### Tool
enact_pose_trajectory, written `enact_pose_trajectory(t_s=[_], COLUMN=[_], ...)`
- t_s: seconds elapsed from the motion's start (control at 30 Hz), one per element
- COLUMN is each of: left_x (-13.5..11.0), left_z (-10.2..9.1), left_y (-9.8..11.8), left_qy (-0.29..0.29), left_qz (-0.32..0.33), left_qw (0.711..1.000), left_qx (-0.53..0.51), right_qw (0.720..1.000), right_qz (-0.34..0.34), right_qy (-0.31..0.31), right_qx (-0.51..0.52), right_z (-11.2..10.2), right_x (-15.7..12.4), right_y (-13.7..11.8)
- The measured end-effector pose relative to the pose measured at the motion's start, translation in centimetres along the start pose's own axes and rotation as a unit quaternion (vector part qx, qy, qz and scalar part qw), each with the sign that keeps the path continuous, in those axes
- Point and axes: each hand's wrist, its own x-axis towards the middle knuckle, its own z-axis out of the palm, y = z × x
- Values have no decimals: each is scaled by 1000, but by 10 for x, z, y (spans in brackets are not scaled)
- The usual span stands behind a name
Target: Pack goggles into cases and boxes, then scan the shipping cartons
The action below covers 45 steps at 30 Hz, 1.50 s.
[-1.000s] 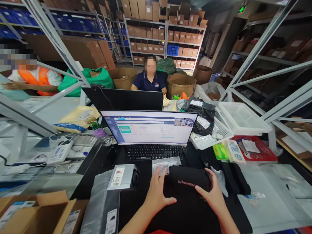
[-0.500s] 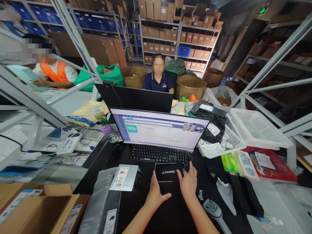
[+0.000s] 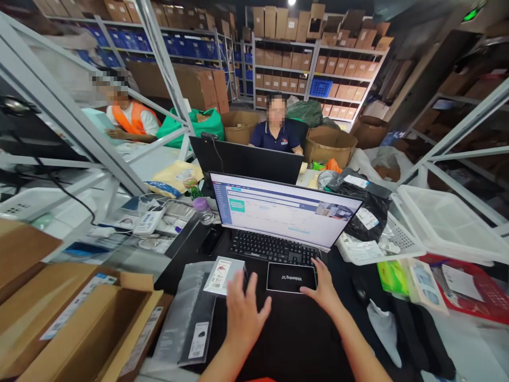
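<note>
On the black desk mat lies a flat black card-like box [image 3: 291,278] with a white edge and upside-down lettering, just below the keyboard [image 3: 274,247]. My right hand [image 3: 324,286] is at its right edge, fingers spread; whether the thumb touches it I cannot tell. My left hand [image 3: 245,310] is open, its fingers in front of a small white product box [image 3: 222,273] with a label. Contact there is unclear. Under that box lies a frosted plastic pouch [image 3: 181,313] with a barcode label.
A monitor [image 3: 284,209] stands behind the keyboard. Open cardboard boxes [image 3: 91,323] sit at the left. To the right are a mouse [image 3: 361,291], a grey cloth [image 3: 384,329], a white basket [image 3: 401,241] and a red tray [image 3: 473,286]. A co-worker [image 3: 275,132] sits opposite.
My left hand has moved left from the flat black box to the small white box. My right hand stays beside the black box. The view has swung left.
</note>
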Motion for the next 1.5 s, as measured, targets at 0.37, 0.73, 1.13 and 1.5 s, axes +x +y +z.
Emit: enact_pose_trajectory(t_s=[0.37,0.73,1.13,1.5], left_x=[38,-53,-68,-96], left_z=[-70,-80,-43,-18], left_y=[-80,-138,-149,-168], left_qy=[4,-81,-140,-243], left_qz=[-230,-555,-481,-441], left_qw=[973,494,544,549], left_qx=[-25,-664,-673,-667], right_qw=[987,991,971,966], right_qz=[-58,-31,5,31], right_qy=[-139,-107,-222,-238], right_qx=[-64,68,-86,-96], right_z=[-12,-46,-71,-19], right_x=[4,-99,-132,-157], right_y=[-29,-38,-81,-75])
